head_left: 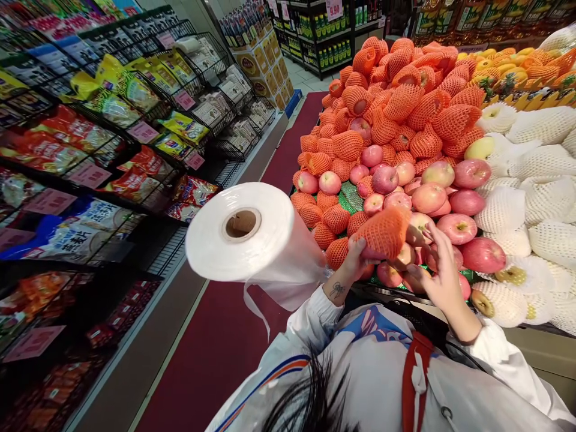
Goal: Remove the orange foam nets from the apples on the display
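Note:
My left hand (354, 259) is closed around an apple in an orange foam net (386, 231), held low over the front of the fruit display. A bit of pink skin shows at the net's lower end. To its right, my right hand (443, 273) has its fingers apart, and I see nothing in it. Its fingertips come close to the net's right end; whether they touch it I cannot tell. Bare red apples (456, 228) lie just beyond my hands. Behind them rises a heap of apples in orange nets (405, 102).
A large roll of clear plastic bags (216, 255) stands left of my left hand, its loose end hanging. White-netted fruit (504, 210) lies at the right, with yellow fruit (517, 63) behind. Shelves of packaged food (130, 114) line the left side, across a dark red floor strip (198, 354).

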### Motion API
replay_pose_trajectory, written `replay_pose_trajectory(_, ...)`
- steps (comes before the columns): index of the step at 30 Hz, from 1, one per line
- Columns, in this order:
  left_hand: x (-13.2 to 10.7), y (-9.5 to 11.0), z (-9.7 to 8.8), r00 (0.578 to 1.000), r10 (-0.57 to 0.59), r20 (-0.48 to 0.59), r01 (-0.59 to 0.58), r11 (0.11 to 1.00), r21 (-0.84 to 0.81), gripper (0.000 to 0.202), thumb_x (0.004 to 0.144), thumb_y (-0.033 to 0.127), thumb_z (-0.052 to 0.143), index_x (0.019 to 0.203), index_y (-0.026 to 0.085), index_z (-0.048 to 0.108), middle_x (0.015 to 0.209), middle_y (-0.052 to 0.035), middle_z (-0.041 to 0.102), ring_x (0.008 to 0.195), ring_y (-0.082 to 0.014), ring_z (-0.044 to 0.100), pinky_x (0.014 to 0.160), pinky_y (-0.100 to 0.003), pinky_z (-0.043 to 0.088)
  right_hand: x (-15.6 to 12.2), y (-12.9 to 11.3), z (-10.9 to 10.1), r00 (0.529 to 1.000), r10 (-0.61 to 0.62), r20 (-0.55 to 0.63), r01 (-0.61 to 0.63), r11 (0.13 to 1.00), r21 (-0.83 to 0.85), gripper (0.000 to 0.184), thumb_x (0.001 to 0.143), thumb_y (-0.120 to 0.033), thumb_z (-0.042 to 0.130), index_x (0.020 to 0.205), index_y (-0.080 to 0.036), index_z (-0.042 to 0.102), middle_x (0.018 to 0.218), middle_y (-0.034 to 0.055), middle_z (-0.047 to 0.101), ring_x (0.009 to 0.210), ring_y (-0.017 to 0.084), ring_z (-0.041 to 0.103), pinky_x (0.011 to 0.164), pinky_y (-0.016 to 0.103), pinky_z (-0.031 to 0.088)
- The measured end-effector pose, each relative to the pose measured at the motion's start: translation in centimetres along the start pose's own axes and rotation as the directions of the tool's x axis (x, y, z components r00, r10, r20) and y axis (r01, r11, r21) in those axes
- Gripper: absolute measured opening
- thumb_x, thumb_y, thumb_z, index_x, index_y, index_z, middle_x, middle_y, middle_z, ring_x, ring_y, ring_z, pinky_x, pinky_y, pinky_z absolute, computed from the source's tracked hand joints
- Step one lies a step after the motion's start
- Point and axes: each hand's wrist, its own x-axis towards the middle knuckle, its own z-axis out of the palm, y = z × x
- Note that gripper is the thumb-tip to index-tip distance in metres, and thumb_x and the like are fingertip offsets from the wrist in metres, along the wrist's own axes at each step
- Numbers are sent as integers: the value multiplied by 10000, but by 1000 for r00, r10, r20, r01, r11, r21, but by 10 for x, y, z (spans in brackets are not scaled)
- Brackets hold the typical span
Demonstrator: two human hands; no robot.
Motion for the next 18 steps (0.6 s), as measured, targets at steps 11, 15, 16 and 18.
replay_pose_trajectory(11, -21, -36, 36, 986, -50, 161, 92, 959, -268, 923, 601, 701, 917, 1368, 269, 639, 1324, -127, 739, 1039, -326, 775, 643, -340, 669, 16, -25, 40, 676, 673, -301, -258, 598, 759, 510, 809, -541, 848, 1157, -207, 683, 1246, 69, 709, 1023, 190, 688, 1000, 386, 595)
replay_pose_trajectory(15, -24, -27, 43, 962, -163, 217, 243, 876, -418, 855, 645, 819, 856, 1263, 246, 715, 1257, -103, 770, 1182, -303, 731, 808, -307, 663, 19, -27, 25, 663, 457, -593, -75, 829, 555, 438, 891, -545, 808, 1102, -202, 637, 1171, 70, 687, 1067, 217, 683, 1151, 488, 528)
replay_pose_trajectory(16, -24, -23, 43, 946, -186, 267, 290, 853, -434, 916, 624, 861, 846, 1280, 236, 712, 1273, -105, 768, 1193, -300, 729, 847, -304, 657, 19, -25, 17, 638, 393, -662, -35, 874, 485, 433, 893, -533, 811, 1094, -203, 617, 1165, 77, 678, 1086, 230, 680, 1177, 514, 505)
replay_pose_trajectory(18, -19, -13, 43, 933, -176, 315, 302, 859, -413, 1046, 600, 928, 799, 1347, 207, 675, 1336, -134, 743, 1242, -340, 712, 956, -367, 648, 17, -15, -4, 612, 294, -734, -19, 934, 358, 503, 911, -593, 760, 1183, -219, 564, 1307, 119, 628, 1257, 288, 628, 1250, 578, 424)
